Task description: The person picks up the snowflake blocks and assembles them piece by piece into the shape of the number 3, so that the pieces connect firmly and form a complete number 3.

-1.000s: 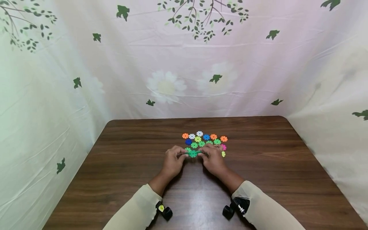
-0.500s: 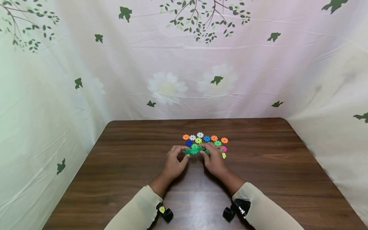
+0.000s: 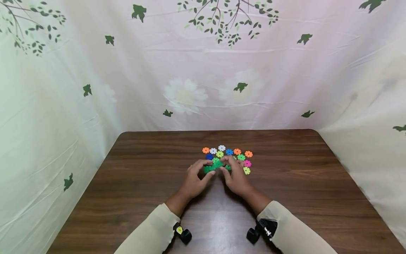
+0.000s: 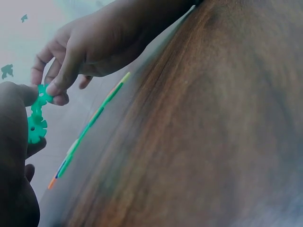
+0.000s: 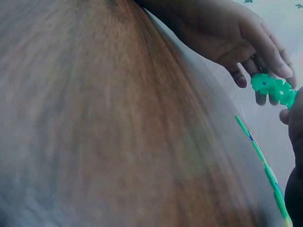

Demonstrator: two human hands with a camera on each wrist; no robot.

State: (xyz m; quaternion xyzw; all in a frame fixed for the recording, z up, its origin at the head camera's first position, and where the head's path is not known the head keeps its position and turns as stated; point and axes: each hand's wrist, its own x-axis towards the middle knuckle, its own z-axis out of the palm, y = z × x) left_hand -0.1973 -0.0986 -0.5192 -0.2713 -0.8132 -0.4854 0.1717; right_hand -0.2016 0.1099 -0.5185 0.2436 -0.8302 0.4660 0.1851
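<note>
Several green flower-shaped interlocking discs (image 3: 217, 165) are joined in a short chain, held above the table between both hands. My left hand (image 3: 195, 180) grips the left part; in the right wrist view, its thumb and fingers lie on either side of the notched green discs (image 5: 265, 83). At the other end my right hand (image 3: 236, 179) pinches a disc between thumb and fingers, as the left wrist view shows with the green chain (image 4: 37, 126). Fingers hide part of the chain, so the exact joint is partly covered.
Loose flower discs lie flat just beyond the hands: orange (image 3: 237, 151), white (image 3: 221, 147), blue (image 3: 229, 151), pink (image 3: 247, 163), yellow (image 3: 246, 170) and green (image 3: 241, 157). They rest on a dark wooden table (image 3: 152, 190), with a patterned cloth (image 3: 203, 81) hanging behind it.
The green chain has been turned and tilted between the hands. My left hand has shifted slightly right, with its thumb now closer to the right hand.
</note>
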